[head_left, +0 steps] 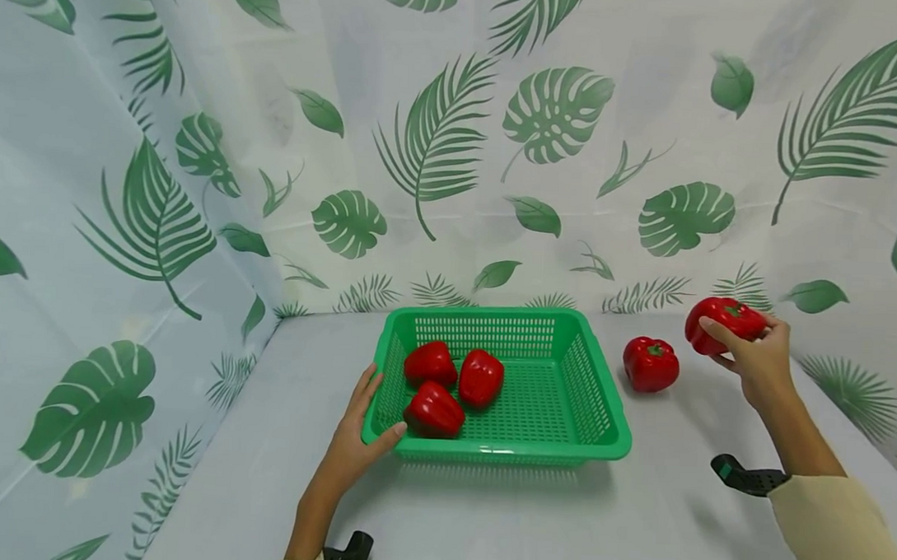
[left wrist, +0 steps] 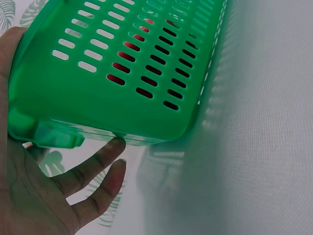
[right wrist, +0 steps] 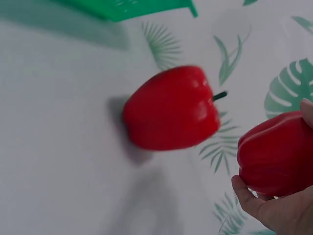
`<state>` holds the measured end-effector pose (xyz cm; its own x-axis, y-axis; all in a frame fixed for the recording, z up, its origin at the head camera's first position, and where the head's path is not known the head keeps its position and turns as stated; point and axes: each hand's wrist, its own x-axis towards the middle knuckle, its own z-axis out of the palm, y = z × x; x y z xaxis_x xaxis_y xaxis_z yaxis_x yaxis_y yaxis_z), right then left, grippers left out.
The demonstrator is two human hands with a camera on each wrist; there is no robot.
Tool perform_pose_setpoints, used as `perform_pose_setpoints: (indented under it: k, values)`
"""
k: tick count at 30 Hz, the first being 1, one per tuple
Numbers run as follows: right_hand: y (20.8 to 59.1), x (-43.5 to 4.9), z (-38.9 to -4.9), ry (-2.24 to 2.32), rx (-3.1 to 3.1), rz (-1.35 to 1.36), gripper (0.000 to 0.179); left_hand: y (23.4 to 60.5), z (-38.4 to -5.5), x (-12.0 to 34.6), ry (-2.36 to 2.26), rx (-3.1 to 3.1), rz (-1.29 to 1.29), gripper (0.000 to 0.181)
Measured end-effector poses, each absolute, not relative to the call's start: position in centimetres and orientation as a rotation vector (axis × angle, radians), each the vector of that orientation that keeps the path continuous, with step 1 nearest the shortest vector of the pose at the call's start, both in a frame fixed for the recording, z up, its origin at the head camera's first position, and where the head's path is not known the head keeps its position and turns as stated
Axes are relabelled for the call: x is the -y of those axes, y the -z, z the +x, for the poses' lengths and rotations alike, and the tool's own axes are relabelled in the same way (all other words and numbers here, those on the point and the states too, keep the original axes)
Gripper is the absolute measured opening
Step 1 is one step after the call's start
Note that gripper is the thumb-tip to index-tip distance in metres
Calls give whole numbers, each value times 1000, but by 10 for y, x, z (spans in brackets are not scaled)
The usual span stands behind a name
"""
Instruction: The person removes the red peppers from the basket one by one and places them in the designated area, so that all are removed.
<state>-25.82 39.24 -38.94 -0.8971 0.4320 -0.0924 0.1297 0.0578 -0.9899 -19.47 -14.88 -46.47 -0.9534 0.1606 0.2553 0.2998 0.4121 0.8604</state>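
Note:
My right hand [head_left: 765, 361] holds a red bell pepper [head_left: 725, 325] above the table's right side, thumb on the near side. In the right wrist view that held pepper [right wrist: 279, 154] is partly cut off by the frame edge. Just left of it and lower, another red bell pepper [head_left: 651, 364] rests on the table, beside a green plastic basket [head_left: 498, 451]. My left hand [head_left: 354, 441] touches the basket's near left corner, thumb at the front rim and fairly straight fingers along the left side. Inside the basket's left half lie three red bell peppers [head_left: 434, 409].
A white cloth-covered table [head_left: 485, 520] carries the basket. Behind and to the left hangs a white sheet printed with green leaves [head_left: 297, 168]. Black straps with camera mounts [head_left: 749, 477] sit on both wrists.

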Motion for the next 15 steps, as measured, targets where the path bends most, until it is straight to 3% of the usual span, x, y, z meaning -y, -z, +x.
perform_pose_setpoints:
  k: [15]
  values:
    - [464,-432,-278,-1606,2408,-639,107,464,-195,148,1599,2514,-410,79]
